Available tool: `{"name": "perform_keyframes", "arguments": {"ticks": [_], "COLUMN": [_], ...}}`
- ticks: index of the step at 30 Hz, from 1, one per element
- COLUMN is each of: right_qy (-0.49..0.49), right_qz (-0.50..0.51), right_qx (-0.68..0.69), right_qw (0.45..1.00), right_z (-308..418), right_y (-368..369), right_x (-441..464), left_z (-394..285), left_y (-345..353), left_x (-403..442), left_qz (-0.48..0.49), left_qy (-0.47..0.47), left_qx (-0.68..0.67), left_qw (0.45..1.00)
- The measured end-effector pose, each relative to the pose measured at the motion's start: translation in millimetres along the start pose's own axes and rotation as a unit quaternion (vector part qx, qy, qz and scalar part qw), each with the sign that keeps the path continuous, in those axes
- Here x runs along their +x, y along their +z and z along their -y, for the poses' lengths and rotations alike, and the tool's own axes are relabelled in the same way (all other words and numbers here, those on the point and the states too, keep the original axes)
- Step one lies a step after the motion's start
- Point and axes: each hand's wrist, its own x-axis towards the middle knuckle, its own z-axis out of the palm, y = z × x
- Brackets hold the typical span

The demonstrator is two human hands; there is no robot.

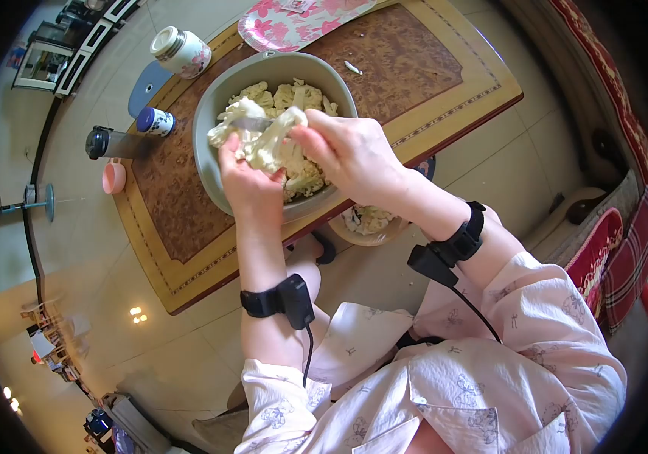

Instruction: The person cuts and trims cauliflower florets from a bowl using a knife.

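Note:
My left hand (252, 188) is closed round a piece of cauliflower (263, 151), thumb up along its left side, above a grey-green basin (208, 163). My right hand (358, 155) is closed at the upper right of the same piece. A short grey knife blade (251, 122) shows against the cauliflower; its handle is hidden, seemingly in my right fist. Cut cauliflower florets (301, 94) fill the basin beneath both hands.
The basin stands on a wooden table (422, 57). Around it are a floral tray (301, 26), a white jar (180, 51), a blue-lidded container (156, 121), a dark-capped bottle (104, 142) and a pink cup (113, 178). Below the table edge sits a bowl of scraps (369, 221).

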Motion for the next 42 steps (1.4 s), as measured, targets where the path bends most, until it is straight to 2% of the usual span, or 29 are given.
{"name": "perform_keyframes", "arguments": {"ticks": [1, 2, 3, 4, 5, 7, 9, 11, 12, 15, 17, 18, 19, 20, 21, 23, 24, 25, 27, 31, 33, 37, 39, 41, 42], "right_qy": [0.024, 0.022, 0.138, 0.248, 0.248, 0.348, 0.367, 0.377, 0.382, 0.372, 0.304, 0.186, 0.147, 0.126, 0.108, 0.118, 0.130, 0.131, 0.040, 0.020, -0.013, -0.064, -0.054, -0.029, 0.015], "right_qz": [-0.009, -0.009, 0.047, 0.102, 0.099, 0.170, 0.142, 0.129, 0.141, 0.156, 0.078, 0.003, -0.014, -0.018, -0.020, -0.016, -0.010, -0.008, -0.066, -0.060, -0.053, -0.083, -0.107, -0.125, -0.111], "right_qx": [0.070, 0.070, 0.228, 0.375, 0.375, 0.467, 0.490, 0.554, 0.584, 0.623, 0.408, 0.275, 0.119, 0.078, 0.038, 0.013, -0.008, -0.008, -0.047, -0.018, -0.124, -0.215, -0.235, -0.253, -0.209], "right_qw": [0.997, 0.997, 0.963, 0.887, 0.888, 0.795, 0.778, 0.731, 0.702, 0.670, 0.857, 0.943, 0.982, 0.989, 0.993, 0.993, 0.991, 0.991, 0.996, 0.998, 0.991, 0.971, 0.964, 0.959, 0.971], "right_z": [0.3, -0.3, -1.9, -4.0, -5.3, -0.4, 2.8, -6.3, -8.5, -11.7, -5.2, -4.7, -3.7, -3.0, -2.9, -3.5, -3.5, -4.8, -8.0, -5.9, -7.5, -13.4, -17.0, -20.9, -18.0], "right_y": [-1.4, -3.1, -5.8, -8.4, -11.8, -21.6, -22.9, -18.4, -17.8, -13.5, -13.8, -4.9, -11.1, -10.3, -9.1, -9.7, -9.0, -7.4, -3.6, -6.2, -8.2, -6.3, -5.6, -17.5, -23.8], "right_x": [0.5, 1.7, 3.8, 5.5, 6.7, 11.1, 10.5, 10.4, 10.2, 8.9, 8.2, 11.4, 4.2, 3.6, 2.1, 4.5, 3.7, 2.7, 3.7, 3.5, 4.6, 7.5, 10.4, 16.9, 18.2], "left_z": [-2.5, -4.0, -6.9, -9.3, -10.8, -9.8, -9.1, -9.6, -8.2, -4.2, -2.9, -3.2, -4.9, -8.1, -8.4, -5.0, -2.4, -0.2, 6.5, 9.8, 9.6, 7.2, -0.5, -12.4, -14.8], "left_y": [2.7, -2.0, -2.3, -2.8, -3.9, -5.2, -4.7, -5.7, -7.9, -17.7, -23.2, -22.3, -20.2, -19.3, -17.0, -9.9, -1.1, 3.5, 14.5, -1.2, -6.1, -6.7, -9.4, -23.6, -25.6], "left_x": [2.1, 2.4, -1.2, -6.3, -10.1, -10.9, -12.2, -10.9, -9.4, -3.6, -1.7, -4.0, -4.2, -4.7, -6.2, -9.1, -12.5, -15.6, -18.5, -8.4, -7.6, -9.5, -11.0, -6.3, -6.4], "left_qz": [-0.092, -0.026, -0.023, 0.019, 0.060, 0.099, 0.122, 0.136, 0.136, 0.159, 0.184, 0.190, 0.196, 0.215, 0.217, 0.161, 0.134, 0.151, 0.151, 0.120, 0.100, 0.092, 0.022, 0.008, 0.006], "left_qy": [0.013, 0.030, 0.031, 0.014, -0.005, -0.010, 0.015, 0.012, 0.017, 0.017, 0.013, 0.042, 0.072, 0.090, 0.090, 0.139, 0.143, 0.149, 0.221, 0.220, 0.254, 0.246, 0.290, 0.417, 0.407], "left_qx": [-0.012, -0.048, -0.047, -0.093, -0.139, -0.186, -0.170, -0.175, -0.172, -0.165, -0.160, -0.111, -0.064, 0.001, 0.001, 0.137, 0.138, 0.157, 0.234, 0.288, 0.362, 0.370, 0.512, 0.595, 0.566], "left_qw": [0.996, 0.998, 0.998, 0.995, 0.988, 0.978, 0.978, 0.975, 0.975, 0.973, 0.970, 0.975, 0.976, 0.972, 0.972, 0.967, 0.971, 0.964, 0.935, 0.924, 0.891, 0.891, 0.808, 0.687, 0.717]}}
